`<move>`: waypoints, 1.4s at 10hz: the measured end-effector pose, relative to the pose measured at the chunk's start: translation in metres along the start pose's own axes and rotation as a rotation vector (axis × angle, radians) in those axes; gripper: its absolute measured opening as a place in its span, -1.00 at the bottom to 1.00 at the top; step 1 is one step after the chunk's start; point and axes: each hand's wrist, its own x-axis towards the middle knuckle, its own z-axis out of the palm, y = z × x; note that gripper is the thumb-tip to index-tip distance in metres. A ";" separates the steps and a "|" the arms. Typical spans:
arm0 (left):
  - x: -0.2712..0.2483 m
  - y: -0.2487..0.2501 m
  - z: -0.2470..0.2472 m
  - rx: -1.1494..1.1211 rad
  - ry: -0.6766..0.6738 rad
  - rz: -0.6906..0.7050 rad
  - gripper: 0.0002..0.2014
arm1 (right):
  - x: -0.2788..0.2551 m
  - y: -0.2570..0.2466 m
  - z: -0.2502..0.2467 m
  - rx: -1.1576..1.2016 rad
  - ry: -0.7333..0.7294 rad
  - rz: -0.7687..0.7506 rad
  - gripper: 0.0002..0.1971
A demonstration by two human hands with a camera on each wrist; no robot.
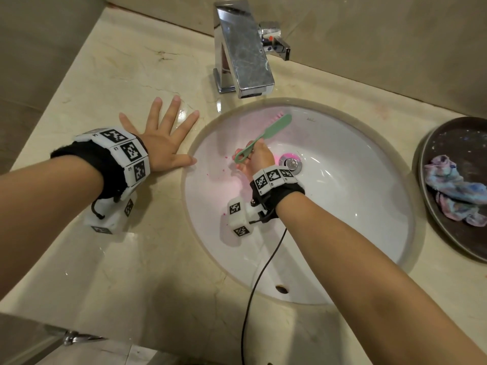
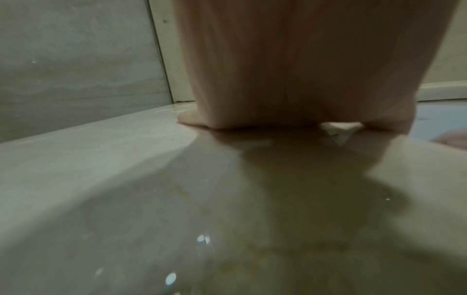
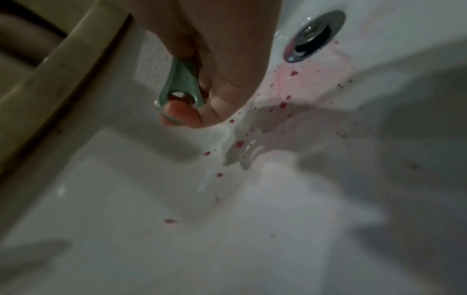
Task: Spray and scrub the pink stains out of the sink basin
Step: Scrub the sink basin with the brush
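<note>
Only wrist-view: pink stains (image 3: 239,143) beneath brush (image 3: 177,83).

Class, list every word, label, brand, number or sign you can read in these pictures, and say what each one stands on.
No text can be read with certainty.
Sink basin: a small grey maker's mark near the back rim, too small to read.
Left wristband: black-and-white square code markers with tiny characters beside them, too small to read.
Right wristband: the same kind of markers, codes and not words.
Faucet: no lettering visible.
</note>
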 end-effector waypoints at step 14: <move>0.000 0.000 -0.001 -0.009 -0.002 -0.001 -0.14 | 0.004 0.007 -0.022 -0.719 -0.229 -0.116 -0.65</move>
